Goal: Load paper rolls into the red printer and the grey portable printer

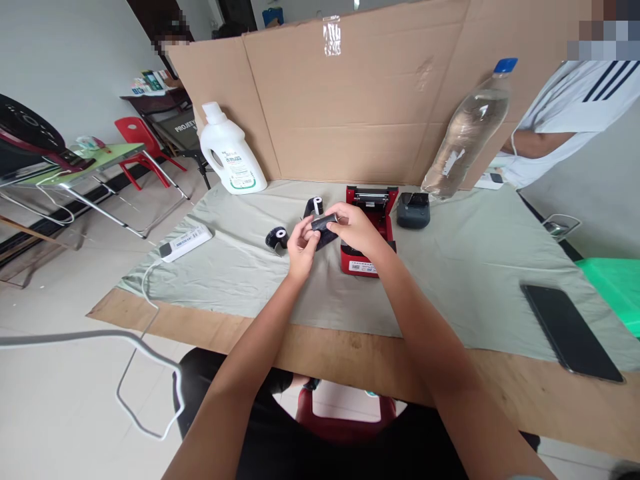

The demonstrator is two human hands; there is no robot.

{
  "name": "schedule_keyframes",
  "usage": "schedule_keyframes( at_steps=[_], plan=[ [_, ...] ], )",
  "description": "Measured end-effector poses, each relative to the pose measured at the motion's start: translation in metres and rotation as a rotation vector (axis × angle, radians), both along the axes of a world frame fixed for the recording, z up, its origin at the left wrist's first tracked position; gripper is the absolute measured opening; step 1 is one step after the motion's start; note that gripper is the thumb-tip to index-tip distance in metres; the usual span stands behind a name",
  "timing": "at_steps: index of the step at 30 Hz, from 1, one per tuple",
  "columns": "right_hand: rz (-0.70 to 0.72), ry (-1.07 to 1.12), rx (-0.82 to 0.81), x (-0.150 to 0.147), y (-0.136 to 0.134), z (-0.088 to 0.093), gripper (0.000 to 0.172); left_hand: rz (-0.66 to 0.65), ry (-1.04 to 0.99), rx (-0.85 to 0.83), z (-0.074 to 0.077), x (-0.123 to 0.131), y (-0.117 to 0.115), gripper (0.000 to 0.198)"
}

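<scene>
One roll [323, 222] spans left hand [301, 250] and right hand [357, 229]; printer label [363, 268] unreadable.

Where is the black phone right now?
In the head view, the black phone lies on the grey cloth at the far right, near its front edge.

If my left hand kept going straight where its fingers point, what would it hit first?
The left hand would meet the small black roll that it and the right hand hold; past that, probably the upright roll.
</scene>
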State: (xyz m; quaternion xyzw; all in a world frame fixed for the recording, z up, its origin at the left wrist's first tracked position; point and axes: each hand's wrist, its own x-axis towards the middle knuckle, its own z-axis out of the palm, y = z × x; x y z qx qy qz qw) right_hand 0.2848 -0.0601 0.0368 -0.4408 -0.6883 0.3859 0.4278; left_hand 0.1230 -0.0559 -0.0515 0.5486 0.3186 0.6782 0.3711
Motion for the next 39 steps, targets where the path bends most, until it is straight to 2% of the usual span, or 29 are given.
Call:
schedule_keyframes(
  at_steps=[3,9,14,19,25,28,30,31,34,35,37,39],
  plan=[
    [0.024,-0.012,0.025,-0.002,-0.001,0.000,0.022,-0.009,-0.006,-0.025,0.000,-0.001,0.001,0.048],
    [-0.051,0.023,-0.011,-0.008,-0.001,-0.004,0.017,-0.020,-0.030,0.022,0.002,0.001,0.001,0.049],
    [-0.027,-0.001,0.047,-0.011,-0.001,-0.006,0.026,-0.043,-0.070,-0.075,-0.002,-0.001,0.008,0.049],
    [-0.065,0.009,0.107,-0.019,-0.002,-0.013,0.027,-0.120,-0.158,-0.061,0.000,-0.005,0.010,0.048],
    [-0.137,0.082,0.169,-0.028,0.000,-0.020,0.026,-0.088,-0.133,-0.069,0.001,-0.002,0.008,0.052],
    [-0.277,0.015,0.301,-0.042,-0.010,-0.021,0.031,-0.015,-0.056,-0.049,0.003,-0.010,0.014,0.052],
    [-0.405,-0.073,0.462,-0.060,-0.028,-0.027,0.036,0.128,0.023,-0.010,0.009,-0.026,0.022,0.052],
    [-0.410,-0.132,0.537,-0.072,-0.040,-0.033,0.038,0.226,0.069,0.000,0.013,-0.037,0.026,0.052],
    [-0.142,-0.310,0.637,-0.109,-0.082,-0.061,0.032,0.523,0.265,-0.090,0.028,-0.075,0.039,0.041],
    [-0.055,-0.348,0.629,-0.120,-0.095,-0.072,0.029,0.573,0.342,-0.133,0.034,-0.087,0.044,0.036],
    [0.083,-0.404,0.595,-0.134,-0.114,-0.091,0.029,0.620,0.487,-0.210,0.045,-0.104,0.055,0.031],
    [0.166,-0.432,0.551,-0.140,-0.122,-0.102,0.028,0.606,0.623,-0.275,0.054,-0.113,0.070,0.030]
  ],
)
